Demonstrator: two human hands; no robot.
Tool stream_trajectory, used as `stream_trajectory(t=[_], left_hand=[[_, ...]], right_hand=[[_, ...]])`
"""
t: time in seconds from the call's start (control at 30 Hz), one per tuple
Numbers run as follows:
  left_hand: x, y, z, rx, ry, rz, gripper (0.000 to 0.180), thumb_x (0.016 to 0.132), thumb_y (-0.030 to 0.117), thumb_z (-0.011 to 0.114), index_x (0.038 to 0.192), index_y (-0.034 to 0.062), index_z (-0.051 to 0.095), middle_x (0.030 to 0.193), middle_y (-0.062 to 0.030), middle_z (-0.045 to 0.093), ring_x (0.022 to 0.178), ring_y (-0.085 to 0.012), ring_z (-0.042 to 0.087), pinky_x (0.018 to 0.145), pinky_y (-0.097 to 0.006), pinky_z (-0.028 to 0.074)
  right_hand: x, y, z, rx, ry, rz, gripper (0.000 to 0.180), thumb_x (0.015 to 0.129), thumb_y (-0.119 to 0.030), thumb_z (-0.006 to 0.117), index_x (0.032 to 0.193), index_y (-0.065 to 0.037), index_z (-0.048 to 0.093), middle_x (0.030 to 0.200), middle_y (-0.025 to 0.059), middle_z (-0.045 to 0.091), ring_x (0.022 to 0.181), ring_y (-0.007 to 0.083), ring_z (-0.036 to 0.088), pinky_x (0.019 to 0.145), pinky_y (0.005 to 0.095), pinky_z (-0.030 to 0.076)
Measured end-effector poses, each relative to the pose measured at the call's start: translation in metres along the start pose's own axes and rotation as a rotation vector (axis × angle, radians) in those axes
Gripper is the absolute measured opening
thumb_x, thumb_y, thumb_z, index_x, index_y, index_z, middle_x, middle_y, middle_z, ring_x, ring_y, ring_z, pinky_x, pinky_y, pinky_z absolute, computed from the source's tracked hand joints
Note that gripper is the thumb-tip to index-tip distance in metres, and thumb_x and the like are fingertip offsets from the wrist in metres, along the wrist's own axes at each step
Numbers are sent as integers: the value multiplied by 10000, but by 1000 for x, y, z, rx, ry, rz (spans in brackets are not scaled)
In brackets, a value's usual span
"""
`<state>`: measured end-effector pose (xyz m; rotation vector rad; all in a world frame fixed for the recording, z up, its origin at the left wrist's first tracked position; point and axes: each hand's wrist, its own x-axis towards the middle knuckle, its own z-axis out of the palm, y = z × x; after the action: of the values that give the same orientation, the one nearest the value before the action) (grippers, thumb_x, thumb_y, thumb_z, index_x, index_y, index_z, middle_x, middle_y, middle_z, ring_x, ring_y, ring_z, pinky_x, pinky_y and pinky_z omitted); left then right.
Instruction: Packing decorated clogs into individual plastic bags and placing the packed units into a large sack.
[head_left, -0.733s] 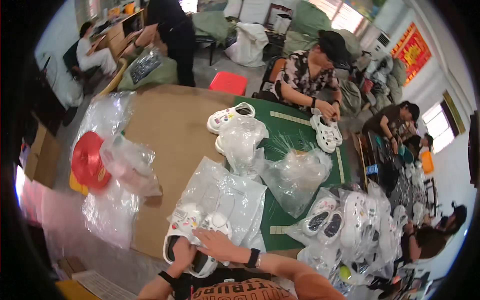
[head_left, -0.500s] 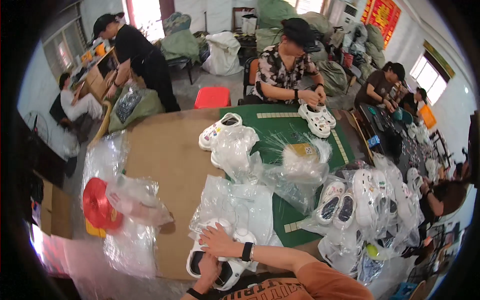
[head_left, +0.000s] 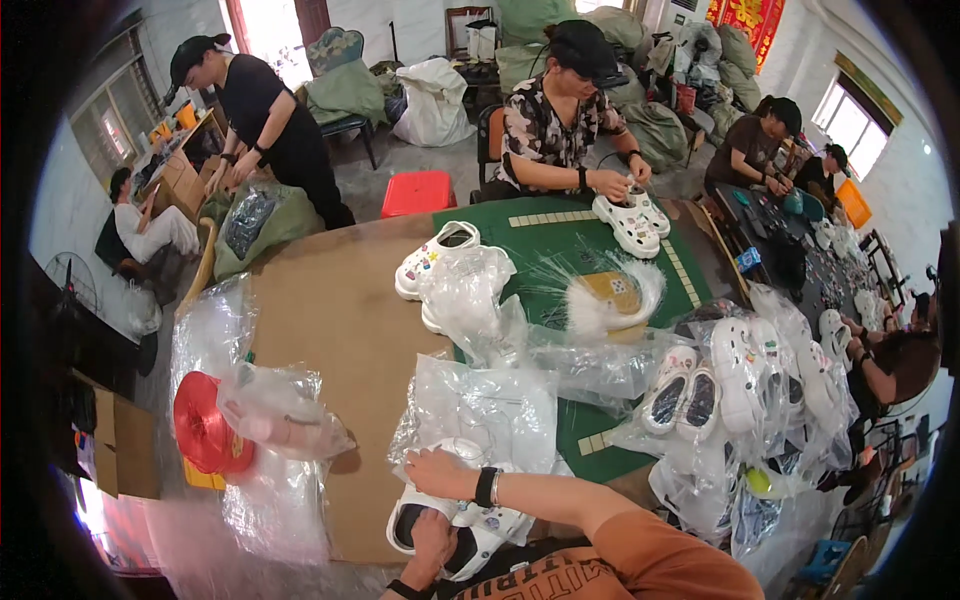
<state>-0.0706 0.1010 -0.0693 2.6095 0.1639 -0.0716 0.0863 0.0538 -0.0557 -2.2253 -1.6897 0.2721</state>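
A pair of white clogs (head_left: 490, 535) with small charms sits at the near edge of the table, right in front of me. My left hand (head_left: 433, 541) grips the pair low down, by the dark-lined foot openings. Over the toe end, my right hand (head_left: 440, 473) has its fingers curled on the white upper; its fingertips are partly hidden. Just beyond them a clear plastic bag (head_left: 485, 405) lies flat, its near edge by the toes. Farther off stands another white clog pair (head_left: 440, 262), partly covered by clear plastic.
A red roll of plastic twine (head_left: 208, 422) lies at left beside clear bags. Bagged white clogs (head_left: 735, 375) pile up at right. White strands (head_left: 590, 305) lie on the green mat (head_left: 550, 245). Across the table a person (head_left: 560, 130) handles white clogs (head_left: 632, 225).
My right hand's fingers, spread over the clog before, are now curled at its toe. The clogs sit slightly farther right in view. The clear bag by the white strands has sunk flatter.
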Motion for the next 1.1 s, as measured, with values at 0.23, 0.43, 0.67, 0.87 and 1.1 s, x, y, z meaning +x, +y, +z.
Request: stream_trajectory(t=[0.23, 0.43, 0.67, 0.87, 1.1], left_hand=[[1, 7, -5, 133, 16, 107, 184, 598, 143, 608, 722, 23, 542, 759, -119, 495, 730, -279, 503, 643, -371, 427], [-2, 4, 3, 83, 7, 123, 166, 585, 139, 596, 686, 21, 538, 725, -118, 496, 752, -270, 513, 633, -374, 430], [-12, -12, 34, 105, 119, 235, 125, 691, 163, 567, 701, 42, 540, 757, -136, 534, 733, -310, 531, 625, -361, 436], [-6, -67, 86, -537, 251, -173, 142, 716, 183, 566, 742, 44, 555, 763, -145, 543, 738, -323, 533, 624, -370, 431], [23, -31, 42, -408, 644, -361, 189, 731, 179, 581, 851, 33, 583, 805, -163, 560, 773, -344, 539, 671, -391, 430]], right_hand=[[-4, -2, 1, 203, -67, 1, 162, 708, -154, 527, 741, -10, 593, 808, 171, 548, 669, 300, 573, 577, 383, 473], [-5, -7, 0, 169, -72, 37, 111, 694, -56, 512, 771, 21, 536, 793, 175, 540, 678, 302, 587, 565, 387, 475], [-8, -66, 33, 366, -47, -107, 91, 723, -67, 476, 763, -3, 527, 778, 158, 546, 720, 335, 585, 594, 421, 463], [-39, -78, 1, 90, 59, -331, 284, 673, -154, 535, 949, -86, 535, 1006, 56, 522, 957, 201, 493, 791, 351, 396], [-126, 3, -6, -53, 37, 303, 540, 754, -183, 573, 1245, -107, 362, 1256, 198, 352, 1098, 337, 415, 883, 505, 310]])
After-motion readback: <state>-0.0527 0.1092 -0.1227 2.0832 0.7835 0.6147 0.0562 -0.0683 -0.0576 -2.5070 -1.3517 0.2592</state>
